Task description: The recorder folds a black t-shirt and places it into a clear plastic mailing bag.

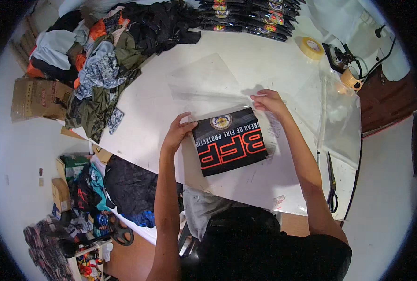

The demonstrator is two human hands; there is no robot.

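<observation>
A folded black garment point(231, 142) with an emblem and orange and white lettering lies inside a clear plastic bag point(217, 113) on the white table point(152, 109). My left hand point(178, 131) pinches the bag's left upper corner between thumb and fingers, beside the garment. Near the bag's right upper corner, my right hand point(268, 102) has its thumb and fingertips together on the clear film. Just beyond the bag, another clear plastic sheet point(205, 75) lies flat on the table.
Mixed clothes point(106, 66) are heaped at the far left beside a cardboard box point(39, 98). Packed black garments point(247, 17) form stacks at the back. A tape roll point(312, 48), an orange mug point(351, 78), plastic bags point(340, 119) and black-handled scissors point(332, 189) line the right side.
</observation>
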